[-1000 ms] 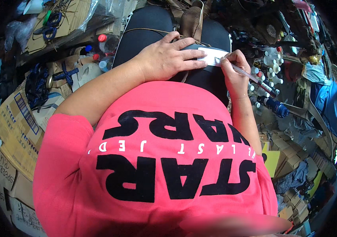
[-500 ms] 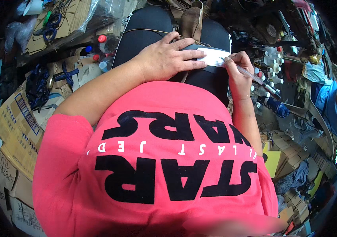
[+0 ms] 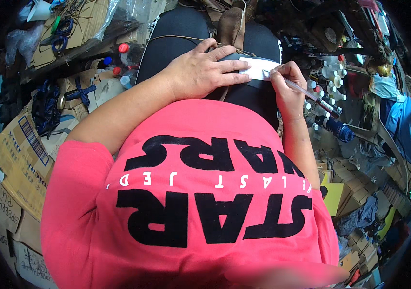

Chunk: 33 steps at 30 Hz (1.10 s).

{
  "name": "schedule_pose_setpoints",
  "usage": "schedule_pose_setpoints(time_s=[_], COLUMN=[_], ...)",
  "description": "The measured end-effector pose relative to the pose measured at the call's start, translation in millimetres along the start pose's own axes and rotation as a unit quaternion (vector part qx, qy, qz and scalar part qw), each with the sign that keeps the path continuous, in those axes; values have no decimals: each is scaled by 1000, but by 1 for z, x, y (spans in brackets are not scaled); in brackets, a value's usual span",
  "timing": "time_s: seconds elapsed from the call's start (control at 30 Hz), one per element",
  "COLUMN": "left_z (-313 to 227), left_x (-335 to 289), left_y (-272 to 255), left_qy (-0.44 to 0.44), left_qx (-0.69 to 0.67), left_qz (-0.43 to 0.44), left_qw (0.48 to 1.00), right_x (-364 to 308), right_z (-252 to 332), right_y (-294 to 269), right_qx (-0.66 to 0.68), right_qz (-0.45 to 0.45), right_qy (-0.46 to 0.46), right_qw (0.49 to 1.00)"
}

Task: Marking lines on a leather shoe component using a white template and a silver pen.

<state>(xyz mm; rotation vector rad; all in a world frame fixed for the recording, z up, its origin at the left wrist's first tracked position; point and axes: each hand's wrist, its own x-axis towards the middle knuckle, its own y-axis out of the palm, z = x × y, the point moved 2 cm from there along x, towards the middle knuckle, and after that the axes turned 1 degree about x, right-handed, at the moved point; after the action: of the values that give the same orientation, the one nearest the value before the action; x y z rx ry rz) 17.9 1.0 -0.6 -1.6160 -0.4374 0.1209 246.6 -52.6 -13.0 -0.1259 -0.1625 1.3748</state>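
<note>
Across my dark-clad thighs lies a small white slip of paper (image 3: pixel 259 66), with a dark flat piece showing along its edge. My left hand (image 3: pixel 204 71) rests flat with its fingers spread, two fingertips on the slip's left end. Pinched in my right hand (image 3: pixel 288 86) is a slim pen (image 3: pixel 310 95) with a clear barrel and a dark rear end. It slants down to the right, its tip at the slip's right part. My right fingers partly cover that end of the slip.
Between my knees sits a brown leather-like piece (image 3: pixel 229 31). Small bottles (image 3: pixel 331 72) crowd the right, near a blue cloth (image 3: pixel 398 115). Red-capped bottles (image 3: pixel 124 49), blue-handled scissors (image 3: pixel 61 36) and cardboard boxes (image 3: pixel 20 154) lie to the left.
My right hand and the pen have shifted slightly left along the slip. My left hand stays in nearly the same place.
</note>
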Motion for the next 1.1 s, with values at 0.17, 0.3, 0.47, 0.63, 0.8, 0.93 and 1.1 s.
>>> schedule_pose_setpoints(time_s=[0.17, 0.3, 0.47, 0.63, 0.8, 0.93, 1.1], left_z=[-1, -1, 0, 0, -1, -1, 0], left_x=[0, 0, 0, 1, 1, 1, 1], left_y=[-2, -2, -2, -3, -3, -4, -4], left_qy=[-5, -4, -1, 0, 1, 1, 3], left_qx=[-5, -2, -4, -1, -3, -1, 2], left_qz=[9, 5, -4, -3, -3, -4, 0], left_qw=[1000, 1000, 1000, 1000, 1000, 1000, 1000], right_x=[0, 0, 0, 0, 0, 0, 1], right_z=[2, 2, 1, 1, 1, 2, 1], right_y=[2, 2, 0, 0, -1, -1, -2], right_qx=[13, 19, 9, 29, 8, 23, 48], right_qz=[-8, -4, -8, -7, -2, -9, -11], right_qy=[7, 7, 8, 6, 0, 4, 14], right_qw=[1000, 1000, 1000, 1000, 1000, 1000, 999])
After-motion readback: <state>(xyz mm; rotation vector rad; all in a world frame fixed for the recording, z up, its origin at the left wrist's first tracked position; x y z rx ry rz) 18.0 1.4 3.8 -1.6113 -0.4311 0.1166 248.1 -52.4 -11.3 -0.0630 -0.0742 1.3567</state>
